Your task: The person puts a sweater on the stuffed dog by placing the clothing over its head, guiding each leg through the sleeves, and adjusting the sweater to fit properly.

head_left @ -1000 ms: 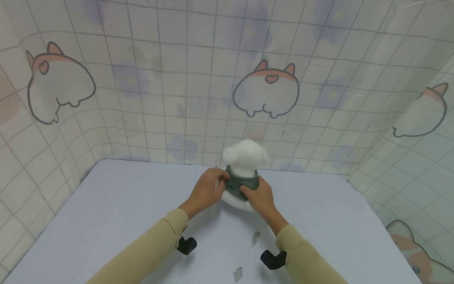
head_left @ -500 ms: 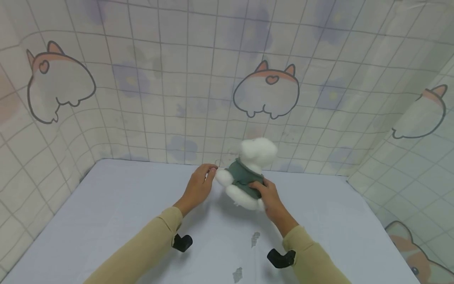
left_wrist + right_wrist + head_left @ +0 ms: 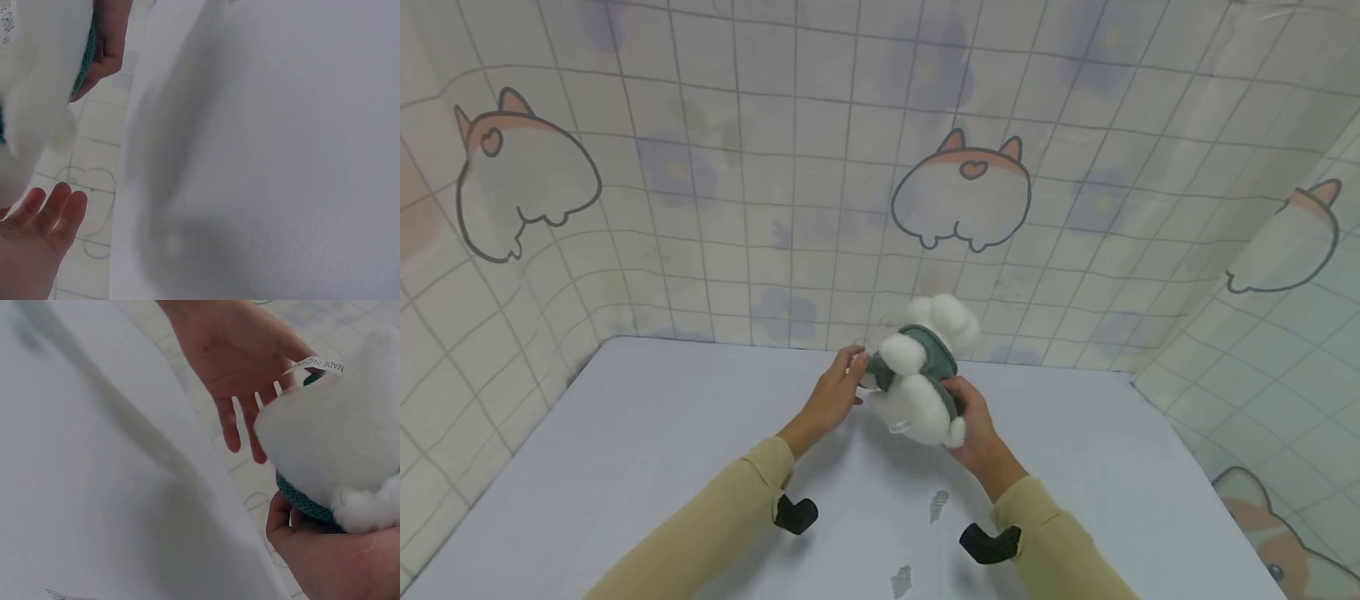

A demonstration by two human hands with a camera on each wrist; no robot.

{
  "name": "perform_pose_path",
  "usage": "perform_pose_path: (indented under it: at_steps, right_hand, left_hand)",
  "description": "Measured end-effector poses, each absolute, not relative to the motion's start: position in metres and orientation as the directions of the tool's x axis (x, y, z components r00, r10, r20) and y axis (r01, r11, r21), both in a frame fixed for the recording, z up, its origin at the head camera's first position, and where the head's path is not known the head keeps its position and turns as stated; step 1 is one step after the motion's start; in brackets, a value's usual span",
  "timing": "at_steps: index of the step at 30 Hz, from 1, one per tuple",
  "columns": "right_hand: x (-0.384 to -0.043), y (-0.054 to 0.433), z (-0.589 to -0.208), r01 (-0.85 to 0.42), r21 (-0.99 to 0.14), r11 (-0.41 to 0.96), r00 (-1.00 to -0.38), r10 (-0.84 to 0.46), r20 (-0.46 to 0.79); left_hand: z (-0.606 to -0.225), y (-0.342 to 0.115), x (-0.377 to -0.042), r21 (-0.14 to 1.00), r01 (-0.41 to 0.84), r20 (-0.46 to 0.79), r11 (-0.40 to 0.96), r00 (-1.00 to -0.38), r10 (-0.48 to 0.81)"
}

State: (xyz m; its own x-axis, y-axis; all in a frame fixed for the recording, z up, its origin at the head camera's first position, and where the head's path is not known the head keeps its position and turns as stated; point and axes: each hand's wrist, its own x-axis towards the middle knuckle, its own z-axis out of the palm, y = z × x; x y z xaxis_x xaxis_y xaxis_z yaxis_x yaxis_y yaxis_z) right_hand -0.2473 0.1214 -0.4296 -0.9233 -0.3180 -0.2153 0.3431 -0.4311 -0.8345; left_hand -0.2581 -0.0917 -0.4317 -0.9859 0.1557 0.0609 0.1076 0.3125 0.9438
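A white plush toy (image 3: 917, 408) in a green knitted garment (image 3: 936, 354) is held up above the table, tilted, its rounded head (image 3: 951, 321) toward the back wall. My right hand (image 3: 976, 425) grips it at the lower right, with fingers curled on the garment's hem (image 3: 306, 501). Beside the toy's left end is my left hand (image 3: 832, 393), its fingers straight and spread in the right wrist view. Whether those fingers touch the toy is hard to tell. A white printed tag (image 3: 320, 364) sticks out from the fluffy body. The toy's face is not visible.
The toy is over a white table (image 3: 700, 400) near its back edge. Behind it hangs a checked curtain (image 3: 820, 208) with cartoon animal prints. Two grey worn patches, one of them a torn-looking patch (image 3: 938, 506), mark the tabletop. Black wrist mounts (image 3: 796, 514) project below the sleeves.
The toy has turned from upright to tilted and rotated, showing another side. My left hand let go of it, moved left, then came back close to it. The right hand keeps hold.
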Motion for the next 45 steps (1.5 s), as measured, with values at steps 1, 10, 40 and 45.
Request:
perform_pose_path:
  at_steps: [1, 10, 40, 45]
  right_hand:
    - [-0.247, 0.120, -0.430, 0.346, -0.824, -0.448, -0.924, -0.318, -0.215]
    - [-0.252, 0.108, -0.433, 0.282, -0.846, -0.453, -0.948, -0.267, -0.173]
    - [-0.258, 0.122, -0.394, 0.173, -0.936, 0.307, -0.951, -0.196, -0.240]
    - [-0.261, 0.122, -0.394, 0.187, -0.942, 0.279, -0.930, -0.259, -0.261]
  left_hand:
    - [-0.432, -0.090, -0.259, 0.952, 0.098, 0.052, 0.290, -0.985, 0.163]
    - [-0.437, -0.084, -0.261, 0.970, -0.166, -0.113, -0.179, -0.955, 0.273]
    - [-0.437, -0.087, -0.257, 0.992, 0.089, 0.093, 0.086, -0.995, -0.036]
    - [-0.426, -0.085, -0.243, 0.942, 0.279, 0.275, 0.187, -0.960, 0.047]
